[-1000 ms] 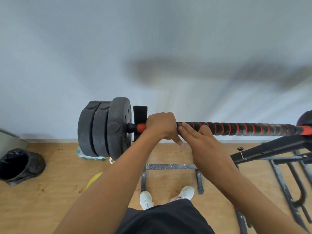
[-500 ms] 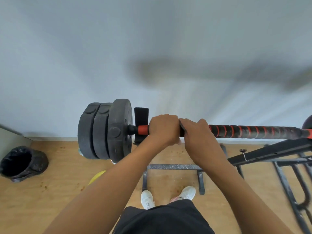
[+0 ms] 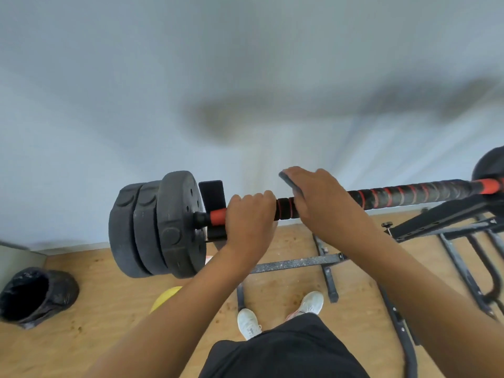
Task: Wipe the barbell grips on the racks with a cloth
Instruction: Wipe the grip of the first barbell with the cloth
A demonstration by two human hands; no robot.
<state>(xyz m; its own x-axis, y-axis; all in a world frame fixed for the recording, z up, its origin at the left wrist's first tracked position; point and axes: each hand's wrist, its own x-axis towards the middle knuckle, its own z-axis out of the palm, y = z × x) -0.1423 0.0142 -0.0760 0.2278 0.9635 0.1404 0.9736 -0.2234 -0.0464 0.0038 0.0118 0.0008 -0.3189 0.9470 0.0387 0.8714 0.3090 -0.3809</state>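
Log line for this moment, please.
phase: wipe | left hand grips barbell grip | right hand presses cloth onto grip

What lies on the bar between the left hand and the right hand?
In the head view, only a short bare stretch of the grip, black with red rings.

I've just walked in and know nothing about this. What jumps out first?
Three thick black weight plates fill the bar's left end, hanging over the wooden floor. Beside them the left-hand grip curls round the barbell, black with red stripes, while the right-hand grip lies flat on a dark cloth atop it.
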